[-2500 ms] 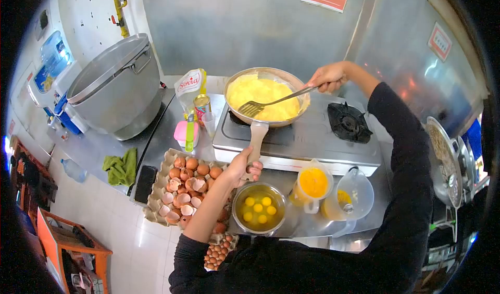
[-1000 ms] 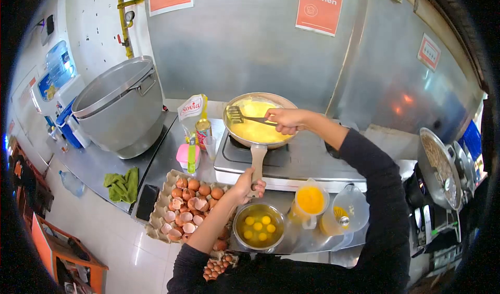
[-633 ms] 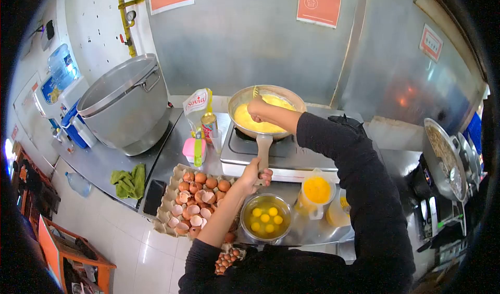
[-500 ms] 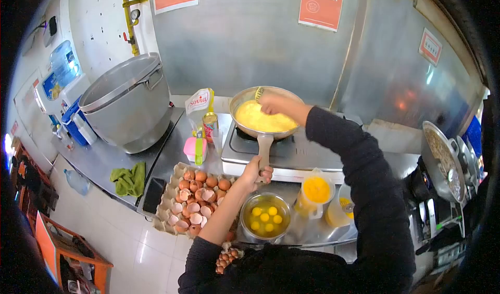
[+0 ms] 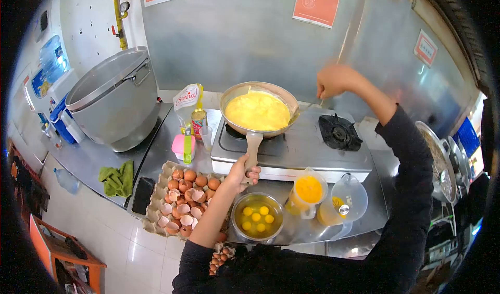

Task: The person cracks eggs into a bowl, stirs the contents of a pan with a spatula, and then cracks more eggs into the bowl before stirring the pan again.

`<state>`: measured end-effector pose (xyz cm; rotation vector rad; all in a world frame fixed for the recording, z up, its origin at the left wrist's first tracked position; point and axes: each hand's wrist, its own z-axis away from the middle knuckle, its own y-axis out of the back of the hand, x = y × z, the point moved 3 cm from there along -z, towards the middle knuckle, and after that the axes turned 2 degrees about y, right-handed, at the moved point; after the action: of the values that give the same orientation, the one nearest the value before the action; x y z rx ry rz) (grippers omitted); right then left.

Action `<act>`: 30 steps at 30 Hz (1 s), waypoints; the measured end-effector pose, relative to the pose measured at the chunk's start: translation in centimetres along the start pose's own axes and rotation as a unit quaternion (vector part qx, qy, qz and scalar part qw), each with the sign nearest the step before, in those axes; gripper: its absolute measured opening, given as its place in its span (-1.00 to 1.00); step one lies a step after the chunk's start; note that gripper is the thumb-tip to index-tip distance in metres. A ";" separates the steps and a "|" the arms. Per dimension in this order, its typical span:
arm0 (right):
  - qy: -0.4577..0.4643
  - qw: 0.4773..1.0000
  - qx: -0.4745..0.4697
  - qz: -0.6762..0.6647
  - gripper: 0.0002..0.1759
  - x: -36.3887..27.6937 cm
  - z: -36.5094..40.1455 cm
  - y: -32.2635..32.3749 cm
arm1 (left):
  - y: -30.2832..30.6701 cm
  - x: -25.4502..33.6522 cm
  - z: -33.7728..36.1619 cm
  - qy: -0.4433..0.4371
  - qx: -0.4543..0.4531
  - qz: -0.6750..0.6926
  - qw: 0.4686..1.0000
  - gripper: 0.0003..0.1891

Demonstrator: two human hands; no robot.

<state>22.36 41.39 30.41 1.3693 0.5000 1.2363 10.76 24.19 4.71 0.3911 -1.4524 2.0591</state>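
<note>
A person's left hand (image 5: 244,170) is gripping the handle of the egg-filled pan (image 5: 258,112) on the stove (image 5: 302,149), left burner — best kept level — while the right hand (image 5: 333,79), fingers curled shut, is hovering far right.

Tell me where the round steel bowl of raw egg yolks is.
Head view, lower centre: the round steel bowl sits between the cardboard egg tray on its left and the plastic jug of beaten egg on its right.
</note>
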 end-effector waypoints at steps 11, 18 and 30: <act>0.176 0.966 0.008 -0.188 -0.77 -3.1 -4.5 -3.3 | -0.3 0.3 0.2 0.015 0.012 -0.021 1.000 -0.75; 0.013 0.993 0.033 -0.110 -0.79 -6.4 -13.4 -5.0 | -0.4 0.3 0.5 0.001 0.019 -0.037 0.999 -0.75; 0.042 0.990 -0.037 -0.127 -0.71 0.2 -5.4 0.7 | 0.2 0.0 -0.1 -0.029 0.006 -0.015 0.999 -0.72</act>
<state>17.52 43.80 29.95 1.1553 0.6602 1.0941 10.63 24.23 4.48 0.4786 -1.4602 2.0490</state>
